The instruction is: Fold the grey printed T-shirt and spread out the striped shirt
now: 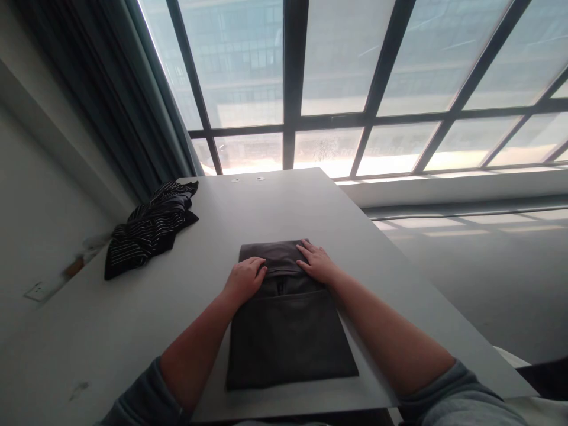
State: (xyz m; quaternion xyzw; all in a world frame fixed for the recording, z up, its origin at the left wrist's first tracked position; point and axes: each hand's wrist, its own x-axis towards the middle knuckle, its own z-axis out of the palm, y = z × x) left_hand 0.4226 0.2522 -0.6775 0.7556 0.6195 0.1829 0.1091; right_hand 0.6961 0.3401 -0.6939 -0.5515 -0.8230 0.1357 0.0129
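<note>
White table point(284, 204) bears dark folded cloth point(290, 337) at its near end, striped black cloth point(153, 228) heaped by its left edge. My left hand point(245, 278) rests on the folded cloth, fingers loosely curled, thumb apart; my right hand point(317, 264) lies flatter, fingers spread, beside its far right corner's edge.

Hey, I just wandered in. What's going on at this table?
Someone's left hand and right hand are both on a dark, folded cloth item, toward its far end. It lies flat on a white table, near the close edge. The right hand lies with its fingers spread. Off to the left, a rumpled, dark striped cloth lies on the same table, untouched.
</note>
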